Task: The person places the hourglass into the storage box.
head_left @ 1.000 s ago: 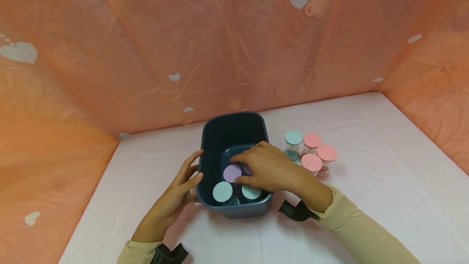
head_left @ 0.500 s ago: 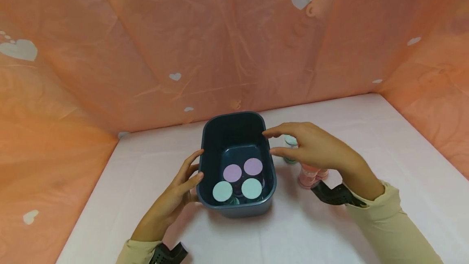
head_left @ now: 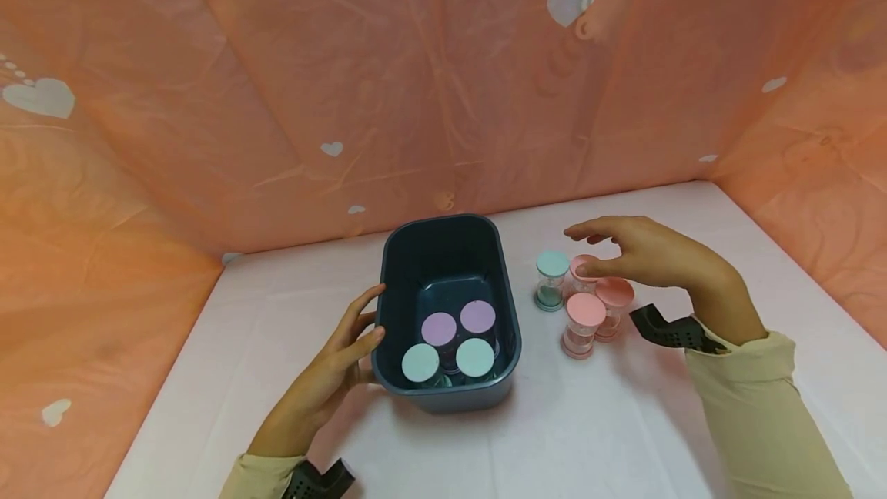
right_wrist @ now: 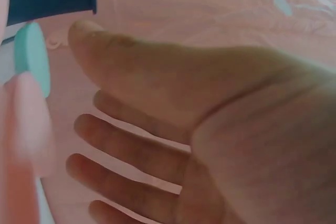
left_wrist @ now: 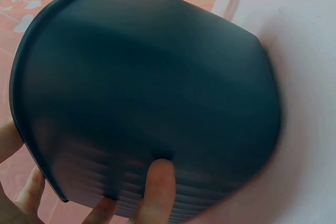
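Observation:
My left hand (head_left: 339,353) rests on the left side of a dark blue bin (head_left: 443,400); in the left wrist view its fingertips (left_wrist: 160,182) press the outer wall (left_wrist: 157,77) and reach the rim. Inside the bin stand two purple-capped sand timers (head_left: 440,329) and two pale green-capped ones (head_left: 420,363), caps up. To its right, one teal-capped sand timer (head_left: 552,264) and three pink-capped ones (head_left: 585,310) stand in a cluster. My right hand (head_left: 651,252) hovers over the pink ones, thumb and fingers apart, holding nothing; its thumb overlaps the rear pink cap in the head view.
A white cloth (head_left: 554,437) covers the table. Orange sheeting with white hearts (head_left: 443,83) rises behind and at both sides. Each wrist wears a black camera mount (head_left: 668,329).
My right hand has come out of the bin and moved right to above the pink-capped sand timers, its fingers spread. The left hand and bin stay in place.

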`<state>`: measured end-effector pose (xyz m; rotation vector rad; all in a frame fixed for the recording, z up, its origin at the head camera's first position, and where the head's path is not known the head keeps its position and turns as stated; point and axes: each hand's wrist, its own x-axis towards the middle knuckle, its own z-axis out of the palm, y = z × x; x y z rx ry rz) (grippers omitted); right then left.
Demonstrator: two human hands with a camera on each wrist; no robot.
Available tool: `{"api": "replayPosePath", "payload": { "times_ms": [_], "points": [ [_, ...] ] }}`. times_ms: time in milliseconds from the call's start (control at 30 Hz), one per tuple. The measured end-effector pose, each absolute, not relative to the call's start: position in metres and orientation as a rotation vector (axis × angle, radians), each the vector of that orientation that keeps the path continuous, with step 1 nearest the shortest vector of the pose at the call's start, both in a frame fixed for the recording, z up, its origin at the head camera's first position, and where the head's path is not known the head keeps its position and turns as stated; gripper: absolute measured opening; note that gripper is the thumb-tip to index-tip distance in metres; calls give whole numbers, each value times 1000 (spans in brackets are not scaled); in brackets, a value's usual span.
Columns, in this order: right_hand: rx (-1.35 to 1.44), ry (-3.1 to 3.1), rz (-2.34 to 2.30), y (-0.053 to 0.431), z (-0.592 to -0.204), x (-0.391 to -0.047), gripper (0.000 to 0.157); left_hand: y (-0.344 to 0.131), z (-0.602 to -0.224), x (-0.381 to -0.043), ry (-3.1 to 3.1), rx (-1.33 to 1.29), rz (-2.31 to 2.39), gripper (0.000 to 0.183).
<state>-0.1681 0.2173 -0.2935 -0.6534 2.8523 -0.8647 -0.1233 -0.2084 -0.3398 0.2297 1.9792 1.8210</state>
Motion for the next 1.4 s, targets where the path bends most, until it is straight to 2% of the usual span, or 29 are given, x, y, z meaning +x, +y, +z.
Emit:
{"api": "replayPosePath", "payload": {
  "times_ms": [400, 733, 867, 1000, 1400],
  "points": [
    [-615, 2784, -731, 224, -304, -178, 50, -210, -341, -123, 1955, 249, 1842, 60],
    [-600, 2821, -761, 227, -310, -179, 34, -208, -342, -122, 1948, 253, 1851, 59],
    [-529, 2890, -743, 230, -311, -181, 36, -208, -342, -123, 1948, 247, 1850, 59],
    [-464, 2922, -759, 230, -314, -183, 44, -209, -342, -123, 1947, 254, 1849, 60],
    [-423, 2938, -784, 237, -319, -189, 54, -209, -341, -122, 1960, 251, 1843, 59]
  ]
}}
